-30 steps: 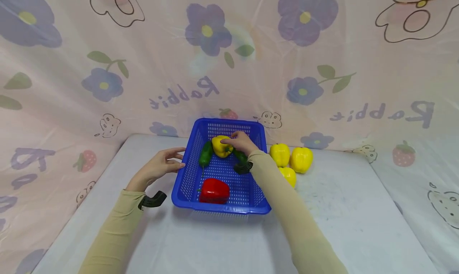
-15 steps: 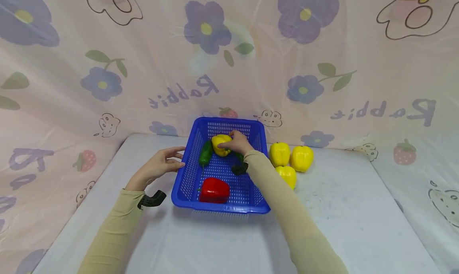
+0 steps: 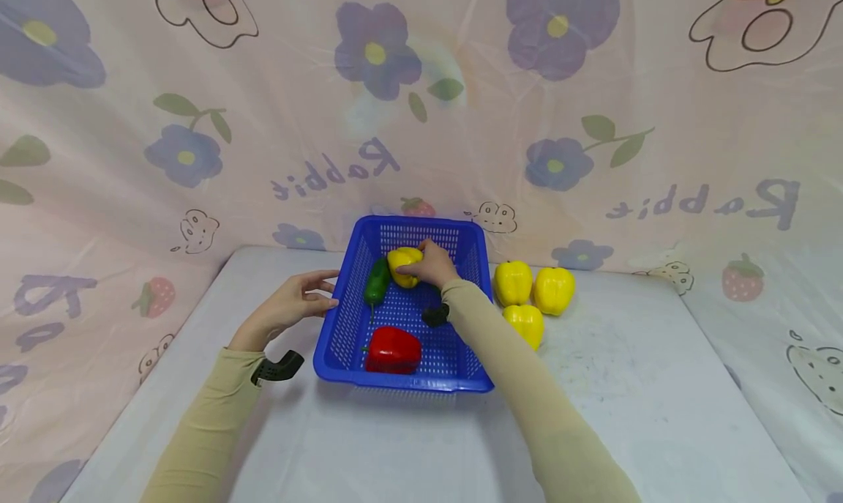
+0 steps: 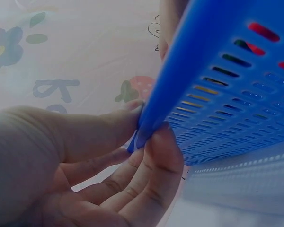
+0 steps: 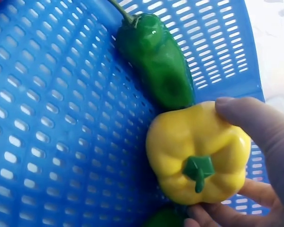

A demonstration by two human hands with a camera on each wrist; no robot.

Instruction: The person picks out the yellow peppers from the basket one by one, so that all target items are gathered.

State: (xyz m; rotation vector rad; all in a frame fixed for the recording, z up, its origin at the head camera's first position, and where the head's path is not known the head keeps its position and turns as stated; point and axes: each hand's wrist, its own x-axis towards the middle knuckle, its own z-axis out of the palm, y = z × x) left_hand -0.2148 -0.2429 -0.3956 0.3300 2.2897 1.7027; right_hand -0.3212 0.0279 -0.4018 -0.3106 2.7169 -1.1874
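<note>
A blue plastic basket (image 3: 461, 383) stands on the table, and my left hand (image 3: 299, 303) pinches its left rim between thumb and fingers. In the left wrist view, the fingertips (image 4: 163, 146) press the outer side under the rim. My right hand (image 3: 435, 265) reaches into the back of the basket and holds a yellow bell pepper (image 5: 199, 151), thumb on one side and fingers on the other. Next to that pepper lies a long green pepper (image 5: 161, 66). A red bell pepper (image 3: 394, 350) lies near the basket's front. Another green item (image 5: 163, 218) is mostly hidden beneath my right hand.
Outside the basket on the right, three yellow bell peppers (image 3: 553, 291) stand close together on the white table (image 3: 632, 386). A patterned curtain (image 3: 461, 122) hangs behind and on both sides. My right forearm (image 3: 520, 371) crosses over the basket's right rim.
My right hand has shifted slightly left and closed further around the yellow bell pepper, its thumb now lower on the side. My left hand keeps its place on the rim.
</note>
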